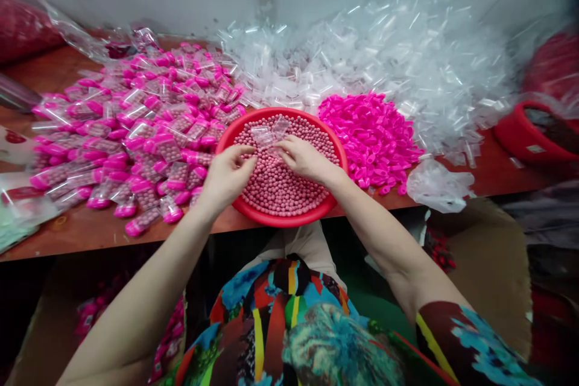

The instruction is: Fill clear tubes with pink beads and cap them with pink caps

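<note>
A red basin (289,221) full of small pink beads (284,190) stands at the table's front edge. Over its left side is my left hand (230,174), with thumb and fingers curled but apart and nothing visible between them. My right hand (304,158) reaches in from the right, its fingers closed at the edge of a clear plastic tube (261,135); the exact grip is partly hidden. Another clear tube (281,125) is just beyond those fingers, over the beads. Bead-filled tubes with pink caps (149,132) lie heaped left of the basin.
Loose pink caps (368,139) are piled right of the basin, beside a crumpled plastic bag (439,184). Empty clear tubes (375,60) form a large heap along the wall. A red bucket (534,139) stands far right. Below the table are cardboard boxes (488,265).
</note>
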Demonstrator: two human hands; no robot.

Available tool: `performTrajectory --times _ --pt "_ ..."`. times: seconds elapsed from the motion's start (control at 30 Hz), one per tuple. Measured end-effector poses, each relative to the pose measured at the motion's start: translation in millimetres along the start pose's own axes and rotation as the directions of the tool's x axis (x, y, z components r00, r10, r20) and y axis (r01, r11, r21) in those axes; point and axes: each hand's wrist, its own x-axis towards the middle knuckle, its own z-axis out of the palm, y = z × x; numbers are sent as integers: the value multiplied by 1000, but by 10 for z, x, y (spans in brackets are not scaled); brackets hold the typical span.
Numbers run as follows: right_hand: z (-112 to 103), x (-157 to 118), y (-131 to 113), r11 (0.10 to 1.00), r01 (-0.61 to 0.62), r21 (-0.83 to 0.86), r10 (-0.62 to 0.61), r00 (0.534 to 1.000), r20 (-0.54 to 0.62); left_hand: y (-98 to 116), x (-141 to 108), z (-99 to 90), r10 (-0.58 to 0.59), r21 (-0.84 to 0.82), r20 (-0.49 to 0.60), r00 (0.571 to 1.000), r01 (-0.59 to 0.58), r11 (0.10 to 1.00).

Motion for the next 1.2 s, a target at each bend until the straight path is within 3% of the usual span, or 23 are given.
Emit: performTrajectory --times 0.07,0.13,0.23,0.3,0.4,0.47,0.53,0.63,0.7,0.8,0.87,0.9,0.97,1.0,1.07,1.2 --pt "-33 -111 -10 973 -79 215 95 993 -67 21 -72 254 21 47 92 996 -25 999" --pt "-24 -233 -49 885 -205 418 253 965 -63 57 -99 440 86 151 110 990 -102 983" --pt "41 -388 -122 667 -303 681 414 910 0 143 -56 586 181 292 109 977 -205 934" --pt "45 -471 -146 591 -301 749 453 892 1 200 29 619 190 347 178 966 -242 906" --pt "-122 -643 -75 639 -221 736 512 837 -193 242 207 640 171 522 343 924 -339 783" --pt "-335 -839 70 704 -168 690 557 733 -390 242 320 683 125 654 466 876 -437 618" --pt "-560 -1111 275 749 -197 633 604 596 -529 234 402 777 57 699 565 823 -514 497" --pt "-756 -1595 568 735 -435 520 678 436 -592 231 463 996 10 670 639 769 -562 484" --pt "-726 -1878 677 690 -577 437 706 405 -582 234 477 1148 7 641 665 747 -576 507" --pt "-483 -2102 698 665 -658 353 722 446 -530 221 478 1304 14 617 665 747 -560 553" --pt "-293 -2098 674 658 -692 297 729 484 -485 203 468 1341 3 609 616 788 -478 633" --pt "-217 -2059 668 650 -711 267 732 494 -469 195 461 1341 -19 569 575 818 -383 728" --pt "-125 -1935 684 613 -761 209 748 475 -464 193 440 1310 -103 328 507 856 -81 941" --pt "-109 -1863 706 582 -792 183 759 449 -471 201 428 1282 -148 147 495 856 86 985" --pt "-114 -1721 765 508 -850 138 781 388 -489 230 399 1206 -186 -148 485 855 290 945" --pt "-128 -1531 830 419 -905 75 808 333 -486 291 287 1003 -132 -383 456 880 328 863"
